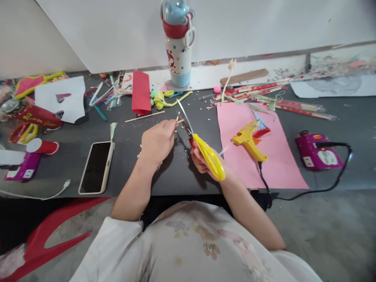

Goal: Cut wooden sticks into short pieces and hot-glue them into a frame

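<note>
Over the middle of the grey table, my left hand (158, 141) is closed, pinching thin wooden sticks (179, 121) whose tips poke out to the right. My right hand (202, 158) grips a pair of scissors (208, 153) with yellow and red handles. The scissor blades point up and away, spread apart a little, close beside the stick ends. Part of the lower blade and the red handle is hidden by the fingers and the yellow handle. Beyond my left hand lies a longer wooden stick (145, 116) on the table, and small pale crumbs are scattered around.
A yellow glue gun (249, 139) lies on pink paper (279, 168) at right, its cord running to a purple power socket (319, 150). At left are a phone (96, 167) and a red can (31, 114). Behind stand a bottle (178, 51), red paper (141, 92) and packaged sticks (299, 106).
</note>
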A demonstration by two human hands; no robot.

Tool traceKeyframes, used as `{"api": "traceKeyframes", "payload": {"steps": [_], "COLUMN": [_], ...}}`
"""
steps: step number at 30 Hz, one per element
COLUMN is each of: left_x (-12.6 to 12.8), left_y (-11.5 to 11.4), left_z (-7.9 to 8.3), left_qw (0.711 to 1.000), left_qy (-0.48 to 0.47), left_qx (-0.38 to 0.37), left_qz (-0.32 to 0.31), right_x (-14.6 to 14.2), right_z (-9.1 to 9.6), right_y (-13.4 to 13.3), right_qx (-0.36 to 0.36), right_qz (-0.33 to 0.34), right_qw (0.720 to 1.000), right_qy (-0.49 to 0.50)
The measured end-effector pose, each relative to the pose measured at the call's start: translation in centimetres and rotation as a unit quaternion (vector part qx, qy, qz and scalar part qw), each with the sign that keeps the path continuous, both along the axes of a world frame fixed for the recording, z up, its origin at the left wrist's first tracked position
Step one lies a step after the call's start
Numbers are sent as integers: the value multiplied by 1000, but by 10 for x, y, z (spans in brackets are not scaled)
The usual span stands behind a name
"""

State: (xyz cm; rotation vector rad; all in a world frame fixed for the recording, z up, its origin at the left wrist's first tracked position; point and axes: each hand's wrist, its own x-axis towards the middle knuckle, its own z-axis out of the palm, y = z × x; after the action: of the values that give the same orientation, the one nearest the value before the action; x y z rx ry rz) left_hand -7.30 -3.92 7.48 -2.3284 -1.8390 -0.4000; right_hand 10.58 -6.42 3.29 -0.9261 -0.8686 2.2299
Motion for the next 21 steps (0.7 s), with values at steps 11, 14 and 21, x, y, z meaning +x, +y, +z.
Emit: {"api": "traceKeyframes", "payload": {"steps": [11, 14, 21], "left_x": [-2, -3, -1], "left_y": [-3, -4, -6], "left_z": [2, 3, 7], "left_qw": [1000, 999, 998], "left_qy": [1, 10, 31], "left_qx": [-28, -32, -41], "left_qz": [12, 14, 28], "right_x": [1, 2, 6], "right_z": [4, 1, -5], "right_y": [2, 0, 1], "right_qx": [-49, -5, 53], "right_qz": [-6, 2, 17], "right_qw": [999, 1000, 998], "right_qy": [-11, 1, -19]}}
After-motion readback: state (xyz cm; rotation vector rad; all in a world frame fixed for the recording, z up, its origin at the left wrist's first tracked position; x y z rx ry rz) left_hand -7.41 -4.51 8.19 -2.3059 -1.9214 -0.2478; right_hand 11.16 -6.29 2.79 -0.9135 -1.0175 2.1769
